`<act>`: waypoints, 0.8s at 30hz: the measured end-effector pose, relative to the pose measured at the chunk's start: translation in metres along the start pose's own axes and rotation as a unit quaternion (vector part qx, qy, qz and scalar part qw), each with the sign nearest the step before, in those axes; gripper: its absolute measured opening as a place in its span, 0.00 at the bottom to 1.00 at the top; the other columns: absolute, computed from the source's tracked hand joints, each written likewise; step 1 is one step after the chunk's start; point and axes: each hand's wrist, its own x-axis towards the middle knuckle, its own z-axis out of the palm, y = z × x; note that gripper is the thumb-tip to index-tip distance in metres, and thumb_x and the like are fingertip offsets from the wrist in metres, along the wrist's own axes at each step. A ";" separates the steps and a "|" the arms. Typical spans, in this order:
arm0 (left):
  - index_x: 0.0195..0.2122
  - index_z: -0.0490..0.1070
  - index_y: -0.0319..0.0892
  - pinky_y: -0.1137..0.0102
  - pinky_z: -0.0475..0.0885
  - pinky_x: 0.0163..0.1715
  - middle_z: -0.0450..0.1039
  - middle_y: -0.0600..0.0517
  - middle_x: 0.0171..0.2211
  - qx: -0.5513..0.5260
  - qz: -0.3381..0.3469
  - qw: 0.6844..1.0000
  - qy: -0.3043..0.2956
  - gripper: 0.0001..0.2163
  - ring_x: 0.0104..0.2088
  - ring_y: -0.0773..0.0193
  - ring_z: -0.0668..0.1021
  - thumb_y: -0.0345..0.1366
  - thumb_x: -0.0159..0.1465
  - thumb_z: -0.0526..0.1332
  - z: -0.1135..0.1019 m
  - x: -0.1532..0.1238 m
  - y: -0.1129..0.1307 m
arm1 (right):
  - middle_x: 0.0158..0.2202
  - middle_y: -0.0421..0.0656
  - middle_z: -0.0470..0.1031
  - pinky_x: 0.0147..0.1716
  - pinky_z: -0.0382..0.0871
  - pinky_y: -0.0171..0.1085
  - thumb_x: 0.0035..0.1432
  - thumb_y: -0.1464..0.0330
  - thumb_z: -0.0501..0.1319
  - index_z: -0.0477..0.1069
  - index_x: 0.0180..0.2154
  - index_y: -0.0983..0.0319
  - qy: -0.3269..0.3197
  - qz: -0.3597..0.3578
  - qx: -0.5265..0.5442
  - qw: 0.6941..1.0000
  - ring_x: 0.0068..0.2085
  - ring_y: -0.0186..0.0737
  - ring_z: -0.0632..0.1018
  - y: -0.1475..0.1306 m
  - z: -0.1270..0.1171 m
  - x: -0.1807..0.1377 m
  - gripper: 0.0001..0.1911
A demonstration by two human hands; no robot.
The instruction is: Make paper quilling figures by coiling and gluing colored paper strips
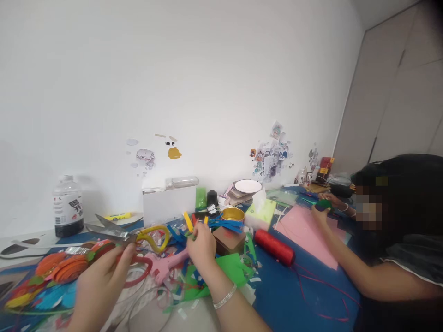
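My left hand [104,276] reaches in from the lower left with its fingers curled. Its fingertips grip a pair of yellow-handled scissors [133,234] near the pivot, and the blades gape open toward the left. Just left of this hand lie orange paper flowers [65,267], and a red ring [140,272] lies beside it. My right hand [202,246], with a silver bracelet [224,296] at the wrist, pinches a small green scrap [192,236] between its fingertips. It hovers over green paper [231,267], close to a brown box [228,240].
The blue table [287,290] holds a pink glue gun [169,266], a red thread spool [275,246], a gold tin [232,214], a tissue box [263,213], a pink sheet [304,230], a white box [169,204] and a bottle [67,206]. At the right, a co-worker's hands [320,210] hold something green.
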 end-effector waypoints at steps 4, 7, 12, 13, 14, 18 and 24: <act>0.19 0.67 0.45 0.74 0.62 0.23 0.72 0.52 0.19 0.009 0.000 1.000 -0.013 0.15 0.24 0.61 0.72 0.47 0.52 0.50 -0.001 -0.001 -0.001 | 0.26 0.38 0.69 0.20 0.48 0.31 0.49 0.68 0.59 0.64 0.23 0.61 -0.019 0.005 -0.016 1.000 0.26 0.35 0.70 0.000 0.002 0.001 0.06; 0.19 0.68 0.45 0.74 0.62 0.24 0.72 0.52 0.19 0.011 -0.002 1.000 -0.013 0.15 0.24 0.61 0.72 0.48 0.52 0.50 -0.001 0.000 -0.001 | 0.20 0.38 0.66 0.19 0.46 0.32 0.52 0.69 0.55 0.60 0.16 0.61 -0.033 0.004 -0.023 0.999 0.23 0.34 0.68 0.001 0.003 0.002 0.14; 0.19 0.68 0.45 0.74 0.62 0.23 0.72 0.52 0.19 0.012 0.001 1.000 -0.009 0.15 0.23 0.62 0.72 0.48 0.51 0.50 0.000 0.000 -0.001 | 0.28 0.37 0.69 0.20 0.49 0.30 0.40 0.77 0.60 0.65 0.24 0.60 -0.023 0.004 -0.021 1.000 0.27 0.34 0.69 0.003 0.004 0.001 0.07; 0.19 0.68 0.45 0.74 0.62 0.23 0.72 0.52 0.19 0.008 -0.001 1.000 -0.011 0.14 0.23 0.61 0.72 0.48 0.51 0.50 0.000 0.000 -0.001 | 0.29 0.37 0.69 0.21 0.50 0.30 0.41 0.75 0.60 0.65 0.25 0.60 -0.020 0.000 -0.016 1.000 0.27 0.34 0.70 0.002 0.004 0.001 0.06; 0.19 0.69 0.45 0.74 0.62 0.24 0.73 0.52 0.19 0.004 -0.005 1.000 -0.013 0.14 0.24 0.61 0.72 0.48 0.51 0.51 0.000 0.001 -0.002 | 0.28 0.37 0.69 0.21 0.51 0.30 0.44 0.72 0.60 0.65 0.24 0.60 -0.018 -0.005 -0.010 1.000 0.27 0.34 0.70 0.002 0.004 0.000 0.04; 0.20 0.70 0.45 0.73 0.64 0.26 0.75 0.52 0.21 -0.007 -0.020 1.000 -0.021 0.15 0.27 0.59 0.74 0.49 0.50 0.52 -0.001 0.002 -0.003 | 0.20 0.37 0.64 0.21 0.52 0.31 0.51 0.71 0.55 0.58 0.14 0.61 -0.020 -0.022 0.001 1.000 0.23 0.33 0.67 -0.001 0.004 0.000 0.15; 0.19 0.70 0.44 0.73 0.65 0.25 0.75 0.52 0.20 -0.041 -0.025 0.999 -0.017 0.16 0.25 0.59 0.74 0.50 0.50 0.52 0.002 0.004 -0.010 | 0.29 0.37 0.69 0.26 0.58 0.30 0.39 0.80 0.56 0.66 0.27 0.60 0.008 -0.043 0.037 0.998 0.30 0.35 0.71 0.001 0.006 -0.001 0.12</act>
